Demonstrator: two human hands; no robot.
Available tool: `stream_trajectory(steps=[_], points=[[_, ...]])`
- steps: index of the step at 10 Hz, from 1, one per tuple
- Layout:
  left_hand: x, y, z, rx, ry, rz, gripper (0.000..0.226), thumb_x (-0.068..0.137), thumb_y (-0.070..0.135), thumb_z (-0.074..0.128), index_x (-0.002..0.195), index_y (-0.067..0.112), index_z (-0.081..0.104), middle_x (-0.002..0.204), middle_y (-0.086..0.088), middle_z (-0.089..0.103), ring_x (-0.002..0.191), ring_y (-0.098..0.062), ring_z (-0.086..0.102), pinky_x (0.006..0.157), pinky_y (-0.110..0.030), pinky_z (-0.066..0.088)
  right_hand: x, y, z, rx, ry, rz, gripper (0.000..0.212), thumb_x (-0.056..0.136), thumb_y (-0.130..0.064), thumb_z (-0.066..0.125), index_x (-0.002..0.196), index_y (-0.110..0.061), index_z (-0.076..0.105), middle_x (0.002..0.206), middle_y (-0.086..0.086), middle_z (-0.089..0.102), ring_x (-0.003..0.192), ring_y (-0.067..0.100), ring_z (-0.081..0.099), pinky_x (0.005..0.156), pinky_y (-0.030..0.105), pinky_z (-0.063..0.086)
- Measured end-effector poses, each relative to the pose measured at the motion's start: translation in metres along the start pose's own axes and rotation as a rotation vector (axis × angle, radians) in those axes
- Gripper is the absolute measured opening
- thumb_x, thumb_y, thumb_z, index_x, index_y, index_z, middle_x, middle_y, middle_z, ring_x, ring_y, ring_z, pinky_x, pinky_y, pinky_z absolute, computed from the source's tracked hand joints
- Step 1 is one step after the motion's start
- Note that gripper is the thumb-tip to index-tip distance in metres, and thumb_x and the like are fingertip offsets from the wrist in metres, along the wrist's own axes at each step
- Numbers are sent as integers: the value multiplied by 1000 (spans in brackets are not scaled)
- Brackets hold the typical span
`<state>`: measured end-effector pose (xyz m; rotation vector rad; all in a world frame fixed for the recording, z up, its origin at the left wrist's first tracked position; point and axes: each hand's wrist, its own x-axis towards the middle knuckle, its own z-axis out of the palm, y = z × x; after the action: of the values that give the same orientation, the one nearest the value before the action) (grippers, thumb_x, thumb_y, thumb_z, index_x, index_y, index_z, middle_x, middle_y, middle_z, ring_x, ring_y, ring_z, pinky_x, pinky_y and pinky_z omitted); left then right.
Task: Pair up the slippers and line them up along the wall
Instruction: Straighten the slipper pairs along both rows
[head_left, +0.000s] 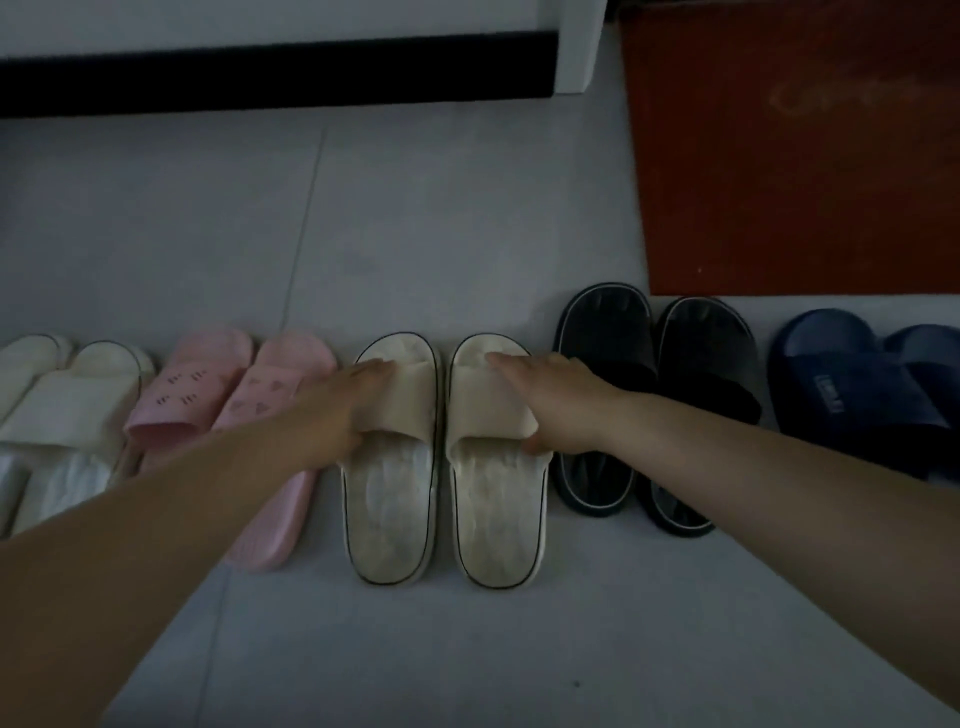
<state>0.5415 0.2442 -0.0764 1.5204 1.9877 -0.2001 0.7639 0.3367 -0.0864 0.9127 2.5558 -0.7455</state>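
Five pairs of slippers stand in a row on the grey floor, toes toward the wall. In the middle is a beige pair with dark piping. My left hand (337, 408) lies over the strap of the left beige slipper (389, 499) and grips it from its left side. My right hand (553, 400) grips the strap of the right beige slipper (498, 512), fingers on top and thumb at the strap's rear edge. The two beige slippers sit side by side, a narrow gap between them.
Left of the beige pair are a pink pair (208, 384) and a white pair (78, 410). To the right are a black pair (613, 332) and a navy pair (841, 384). A red mat (795, 156) lies at the back right. The wall's black baseboard (260, 73) is well beyond the row.
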Motion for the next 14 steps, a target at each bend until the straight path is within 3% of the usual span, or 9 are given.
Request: stream_trajectory(steps=[1, 2, 3, 4, 5, 8, 9, 11, 14], points=[[-11, 6, 8, 10, 49, -62, 33, 82, 24, 64, 112, 35, 56, 105, 14, 54, 90, 10, 53, 85, -11, 42, 0, 1, 7, 3, 52, -58, 98, 70, -40, 74, 143, -23, 12, 140, 11, 42, 122, 36, 42, 98, 46, 35], [-22, 23, 9, -82, -9, -108, 82, 77, 17, 69, 144, 20, 22, 153, -8, 22, 137, -31, 28, 109, -48, 33, -4, 11, -6, 45, 65, -110, 98, 66, -46, 75, 143, -22, 18, 141, 8, 43, 122, 34, 44, 99, 43, 36], [-43, 53, -1, -129, 49, -191, 90, 75, 18, 69, 146, 23, 12, 154, -7, 18, 139, -30, 25, 110, -45, 33, -21, 55, -35, 41, 129, -104, 96, 62, -50, 76, 141, -20, 28, 147, 10, 36, 131, 31, 37, 106, 40, 32], [-49, 97, -10, -58, 126, -108, 84, 75, 20, 68, 144, 24, 19, 147, -7, 35, 131, -28, 38, 102, -37, 38, -46, 103, -53, 50, -56, 165, 112, 60, -60, 73, 146, -31, 8, 157, 7, 9, 142, 34, 14, 115, 50, 16], [-34, 135, -8, -31, 75, 18, 86, 74, 21, 71, 144, 21, 20, 144, -8, 39, 129, -27, 40, 107, -38, 35, -51, 110, -44, 71, -179, 244, 119, 61, -60, 73, 146, -33, -7, 158, 7, 2, 142, 39, 5, 114, 57, 9], [36, 197, 16, -83, -115, 224, 112, 67, 23, 79, 147, 17, 1, 156, -7, 15, 141, -23, 22, 115, -31, 21, -64, 129, -16, 114, 10, 215, 105, 65, -51, 74, 145, -32, 9, 152, 5, 23, 136, 37, 23, 111, 53, 22], [34, 212, 43, -32, -162, 246, 103, 73, 23, 74, 147, 14, 2, 155, -9, 16, 140, -26, 25, 115, -34, 24, -84, 131, 4, 101, 30, 176, 103, 64, -49, 74, 144, -32, 13, 150, 3, 27, 136, 32, 25, 114, 50, 17], [32, 211, 67, 4, -85, 239, 88, 82, 21, 62, 146, 12, 2, 158, -5, 6, 140, -30, 23, 115, -41, 25, -89, 131, 12, 137, 70, 169, 100, 63, -48, 76, 143, -33, 17, 149, 2, 27, 137, 28, 23, 115, 47, 11], [40, 202, 59, -124, 6, 238, 84, 82, 18, 64, 146, 9, 11, 157, -8, 11, 141, -29, 23, 116, -32, 22, -74, 124, 6, 192, 67, 207, 100, 66, -41, 77, 145, -32, 15, 152, 5, 22, 138, 32, 20, 114, 43, 15]])
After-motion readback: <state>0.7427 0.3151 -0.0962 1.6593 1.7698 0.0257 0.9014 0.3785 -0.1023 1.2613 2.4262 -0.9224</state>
